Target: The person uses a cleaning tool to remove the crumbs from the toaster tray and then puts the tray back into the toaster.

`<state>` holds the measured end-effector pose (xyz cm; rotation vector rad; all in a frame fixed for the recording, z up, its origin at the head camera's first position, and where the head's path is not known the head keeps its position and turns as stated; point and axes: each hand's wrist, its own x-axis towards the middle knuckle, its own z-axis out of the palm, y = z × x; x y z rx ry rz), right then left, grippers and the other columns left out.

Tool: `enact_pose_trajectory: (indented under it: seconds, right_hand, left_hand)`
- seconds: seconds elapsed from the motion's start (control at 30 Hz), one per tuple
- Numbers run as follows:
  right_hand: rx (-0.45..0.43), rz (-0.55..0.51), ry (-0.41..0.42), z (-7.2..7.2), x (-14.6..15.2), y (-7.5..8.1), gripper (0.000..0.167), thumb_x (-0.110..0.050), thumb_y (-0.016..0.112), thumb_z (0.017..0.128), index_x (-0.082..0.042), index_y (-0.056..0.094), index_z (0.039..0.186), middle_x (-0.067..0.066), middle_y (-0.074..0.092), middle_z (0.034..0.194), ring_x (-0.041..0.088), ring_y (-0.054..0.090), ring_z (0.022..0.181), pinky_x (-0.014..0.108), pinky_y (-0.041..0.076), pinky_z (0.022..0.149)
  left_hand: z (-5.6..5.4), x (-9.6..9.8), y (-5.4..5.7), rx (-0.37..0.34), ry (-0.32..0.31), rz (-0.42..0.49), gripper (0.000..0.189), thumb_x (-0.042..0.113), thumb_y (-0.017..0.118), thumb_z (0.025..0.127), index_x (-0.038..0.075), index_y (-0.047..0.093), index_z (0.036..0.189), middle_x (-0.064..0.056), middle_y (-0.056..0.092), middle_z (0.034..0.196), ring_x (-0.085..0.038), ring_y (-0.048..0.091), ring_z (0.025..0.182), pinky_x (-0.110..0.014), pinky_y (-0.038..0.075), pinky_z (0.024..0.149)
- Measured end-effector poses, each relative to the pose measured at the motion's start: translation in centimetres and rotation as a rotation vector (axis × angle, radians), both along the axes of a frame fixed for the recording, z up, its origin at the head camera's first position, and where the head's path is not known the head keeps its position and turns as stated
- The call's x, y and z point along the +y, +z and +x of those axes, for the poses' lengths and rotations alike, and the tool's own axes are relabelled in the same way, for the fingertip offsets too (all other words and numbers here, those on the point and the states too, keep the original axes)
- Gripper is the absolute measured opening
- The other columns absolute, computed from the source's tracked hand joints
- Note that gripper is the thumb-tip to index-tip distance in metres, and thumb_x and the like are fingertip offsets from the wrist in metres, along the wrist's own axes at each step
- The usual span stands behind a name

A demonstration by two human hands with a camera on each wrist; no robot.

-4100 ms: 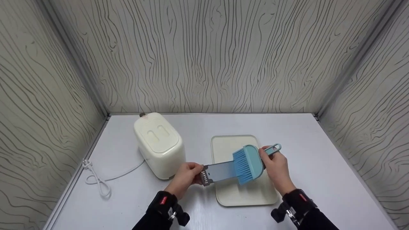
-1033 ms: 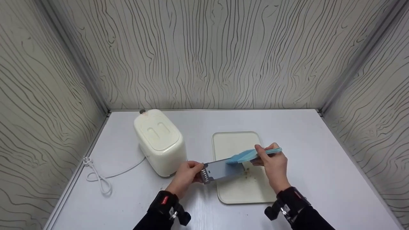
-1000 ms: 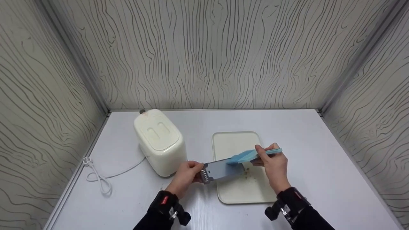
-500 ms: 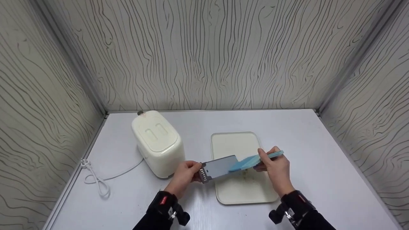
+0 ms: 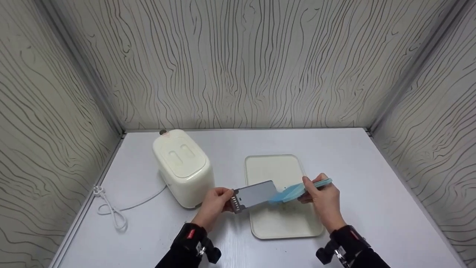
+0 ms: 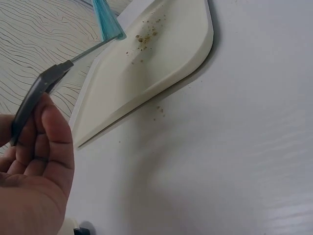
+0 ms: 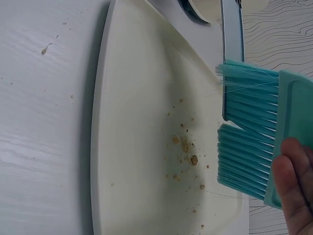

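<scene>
Right wrist view: brown crumbs (image 7: 194, 160) dot cream tray (image 7: 132, 147), faint in head view; left hand (image 5: 214, 206) pinches gray crumb tray (image 5: 256, 194), right hand (image 5: 324, 197) grips blue brush (image 5: 295, 191).

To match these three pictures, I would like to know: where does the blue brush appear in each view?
Head: the blue brush is right of centre, below the middle, in the right hand.
Left wrist: the blue brush is at the top edge, left of centre, partly cut off.
Right wrist: the blue brush is at the right, around mid-height.
Shared landmark: the cream tray, visible in all three views.
</scene>
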<state>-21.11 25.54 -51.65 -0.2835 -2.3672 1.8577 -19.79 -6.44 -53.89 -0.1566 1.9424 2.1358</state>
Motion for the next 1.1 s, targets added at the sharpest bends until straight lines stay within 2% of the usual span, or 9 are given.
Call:
enact_pose_trajectory:
  seconds: [0.3, 0.5, 0.77, 0.93, 1.1]
  right_hand:
    - [-0.006, 0.067, -0.018, 0.2, 0.4, 0.0, 0.045, -0.044, 0.070, 0.096, -0.006, 0.046, 0.090, 0.009, 0.073, 0.080, 0.024, 0.075, 0.068, 0.035, 0.062, 0.062]
    - [0.007, 0.059, -0.027, 0.3, 0.6, 0.2, 0.045, -0.044, 0.069, 0.097, -0.005, 0.046, 0.091, 0.010, 0.073, 0.082, 0.023, 0.075, 0.068, 0.035, 0.062, 0.063]
    - [0.028, 0.062, -0.050, 0.3, 0.9, 0.3, 0.048, -0.047, 0.070, 0.095, -0.005, 0.046, 0.092, 0.010, 0.073, 0.082, 0.020, 0.075, 0.068, 0.033, 0.062, 0.063]
    - [0.028, 0.050, -0.069, 0.3, 1.2, 0.7, 0.049, -0.049, 0.069, 0.095, -0.005, 0.048, 0.097, 0.010, 0.071, 0.086, 0.019, 0.075, 0.070, 0.032, 0.062, 0.066]
    - [0.046, 0.052, -0.099, -0.1, 1.2, 1.7, 0.050, -0.050, 0.066, 0.096, -0.004, 0.053, 0.110, 0.013, 0.070, 0.098, 0.013, 0.073, 0.076, 0.027, 0.061, 0.070]
  left_hand:
    - [0.1, -0.4, 0.2, -0.007, 0.015, -0.034, 0.027, 0.014, 0.058, 0.103, -0.011, 0.061, 0.112, -0.014, 0.070, 0.091, -0.014, 0.065, 0.070, -0.028, 0.059, 0.069]
    - [0.0, -0.1, 0.4, -0.018, 0.026, -0.047, 0.026, 0.015, 0.059, 0.102, -0.010, 0.063, 0.110, -0.013, 0.071, 0.088, -0.013, 0.065, 0.068, -0.027, 0.058, 0.066]
    - [0.0, 0.2, 0.2, -0.011, 0.028, -0.009, 0.025, 0.012, 0.060, 0.102, -0.011, 0.063, 0.108, -0.011, 0.070, 0.084, -0.013, 0.065, 0.066, -0.027, 0.058, 0.064]
    - [0.1, 0.3, 0.2, -0.017, 0.025, -0.024, 0.027, 0.014, 0.060, 0.102, -0.011, 0.063, 0.111, -0.012, 0.070, 0.088, -0.014, 0.065, 0.068, -0.028, 0.059, 0.066]
    - [0.2, 0.3, 0.0, -0.020, 0.023, -0.032, 0.027, 0.015, 0.060, 0.102, -0.011, 0.063, 0.111, -0.012, 0.070, 0.088, -0.014, 0.065, 0.069, -0.028, 0.058, 0.066]
